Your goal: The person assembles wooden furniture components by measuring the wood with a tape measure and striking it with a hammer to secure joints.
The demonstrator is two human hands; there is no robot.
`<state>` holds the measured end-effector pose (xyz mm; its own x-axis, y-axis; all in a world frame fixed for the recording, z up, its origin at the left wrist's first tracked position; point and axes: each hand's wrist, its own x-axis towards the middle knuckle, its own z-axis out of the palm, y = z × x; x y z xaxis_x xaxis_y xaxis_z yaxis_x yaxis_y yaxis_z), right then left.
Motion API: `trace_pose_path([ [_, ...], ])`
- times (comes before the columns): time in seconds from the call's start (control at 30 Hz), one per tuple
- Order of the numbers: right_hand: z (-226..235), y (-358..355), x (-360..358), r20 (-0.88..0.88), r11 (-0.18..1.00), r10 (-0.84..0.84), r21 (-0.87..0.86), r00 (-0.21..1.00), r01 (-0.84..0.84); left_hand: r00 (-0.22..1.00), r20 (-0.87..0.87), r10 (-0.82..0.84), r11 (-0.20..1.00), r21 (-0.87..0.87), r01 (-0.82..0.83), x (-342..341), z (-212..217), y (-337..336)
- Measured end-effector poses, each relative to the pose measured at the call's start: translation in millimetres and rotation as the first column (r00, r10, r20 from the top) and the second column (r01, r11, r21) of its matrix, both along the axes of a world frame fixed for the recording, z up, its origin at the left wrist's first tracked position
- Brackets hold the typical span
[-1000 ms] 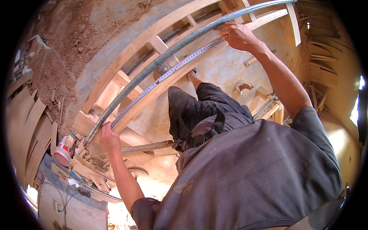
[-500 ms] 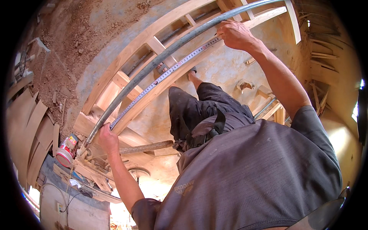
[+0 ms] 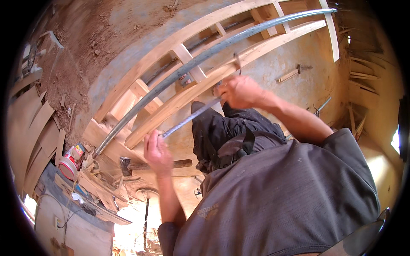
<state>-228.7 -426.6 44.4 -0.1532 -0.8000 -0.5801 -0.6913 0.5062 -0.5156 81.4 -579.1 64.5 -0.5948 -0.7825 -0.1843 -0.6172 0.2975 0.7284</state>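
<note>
A pale measuring tape (image 3: 192, 116) runs blurred between my two hands, in front of the wooden frame. My left hand (image 3: 158, 154) pinches its lower end near the frame's lower left corner. My right hand (image 3: 242, 91) is closed around the other end, smeared by motion; the tape's case is not visible. Just above that hand, a thin dark loop (image 3: 237, 63) crosses the near wooden rail (image 3: 183, 99). A long grey metal pipe (image 3: 183, 69) lies across the frame's crosspieces (image 3: 190, 62).
A wood-handled tool with a dark metal head (image 3: 125, 166) lies at lower left. Beyond it stand a red-and-white bucket (image 3: 68, 165) and curved boards (image 3: 32, 141). Another wood-handled tool (image 3: 288, 76) rests on the floor at right. Loose debris (image 3: 77, 55) covers the ground at upper left.
Both hands have come off the frame and closer together. The left moved right, the right down and left. The tape, earlier stretched along the near rail, now spans a shorter length nearer my body.
</note>
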Motion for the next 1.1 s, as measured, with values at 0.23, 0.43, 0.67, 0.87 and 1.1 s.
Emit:
trace_pose_path([
  [0.23, -6.5, -40.7, 113.4, 0.466, 0.996, -0.094, 0.053, 0.88, 0.078, 0.436, 0.04, 0.899, 0.072, 0.969, -0.238, -22.3, -8.8, 89.3],
  [0.43, -2.7, -74.7, 172.7, 0.712, 0.984, -0.059, -0.078, 0.7, 0.162, 0.35, 0.02, 0.937, 0.0, 0.998, -0.056, 26.0, -32.7, 85.5],
  [0.67, -34.9, -111.0, 246.1, 0.657, 0.966, -0.203, 0.254, 0.726, 0.041, 0.64, 0.06, 0.766, 0.426, 0.699, -0.574, 110.7, -32.1, 49.5],
  [0.87, -107.6, -93.5, 377.3, 0.829, 0.86, -0.151, 0.379, 0.538, -0.343, 0.082, -0.135, 0.987, 0.146, 0.576, -0.805, 210.3, 9.6, -4.4],
  [1.1, -38.7, -124.8, 321.7, 0.604, 0.988, -0.013, 0.13, 0.797, -0.082, 0.295, -0.368, 0.882, 0.4, 0.252, -0.881, 154.8, 23.0, -93.2],
])
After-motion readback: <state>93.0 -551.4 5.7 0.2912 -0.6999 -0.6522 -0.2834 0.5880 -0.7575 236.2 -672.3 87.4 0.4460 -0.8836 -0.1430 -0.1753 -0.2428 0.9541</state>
